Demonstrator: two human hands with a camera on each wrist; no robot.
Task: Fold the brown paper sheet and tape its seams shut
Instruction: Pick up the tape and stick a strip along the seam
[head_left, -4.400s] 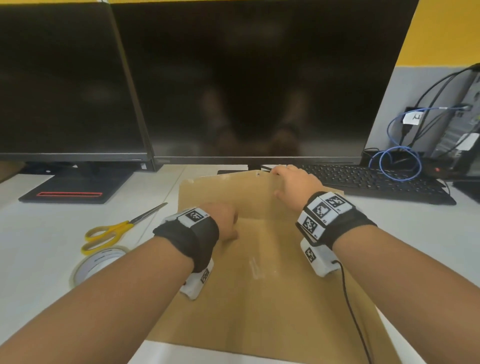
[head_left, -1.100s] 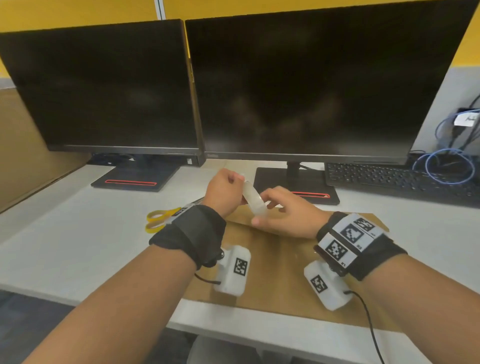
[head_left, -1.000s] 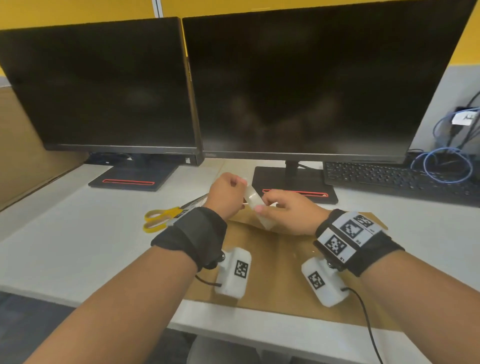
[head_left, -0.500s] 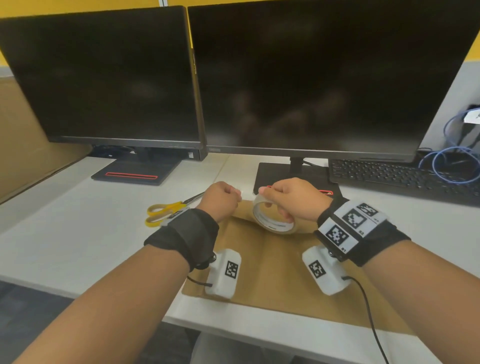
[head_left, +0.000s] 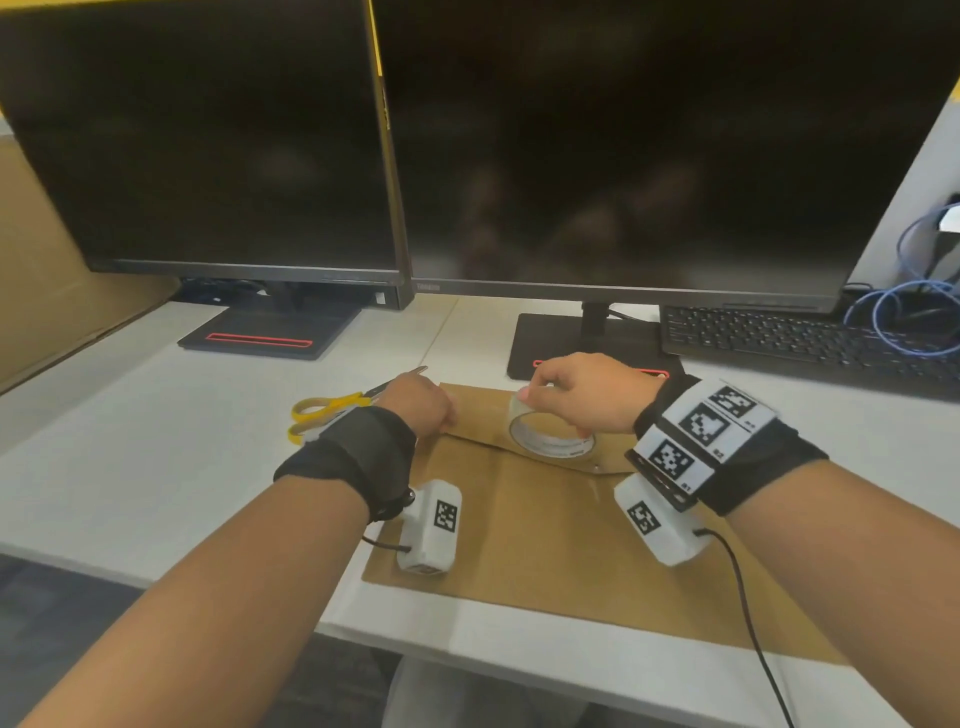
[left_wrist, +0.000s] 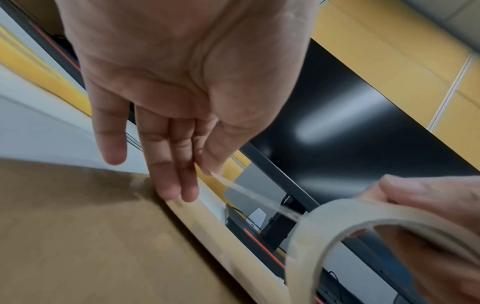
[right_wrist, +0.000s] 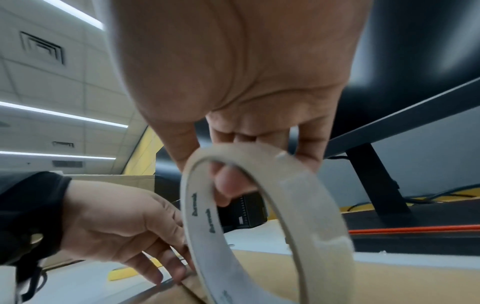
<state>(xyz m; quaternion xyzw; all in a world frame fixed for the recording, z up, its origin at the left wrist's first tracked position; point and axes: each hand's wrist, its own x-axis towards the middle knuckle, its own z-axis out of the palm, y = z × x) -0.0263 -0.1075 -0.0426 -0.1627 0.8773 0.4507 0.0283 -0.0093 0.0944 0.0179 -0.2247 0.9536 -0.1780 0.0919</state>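
The folded brown paper sheet (head_left: 545, 525) lies flat on the white bench (head_left: 156, 467). The left hand (head_left: 421, 402), fingers straight, presses the strip's end onto its far left corner; the right hand (head_left: 587, 395) grips the tape roll (head_left: 550, 439) just beside, above the flap.

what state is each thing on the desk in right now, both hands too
brown paper sheet: folded, flat on desk
tape roll: held on edge over the fold, a strip pulled out toward the left hand
left hand: fingers straight, pressing the tape end at the paper's edge
right hand: grips the roll
scissors: lying unused left of the paper
monitors: off
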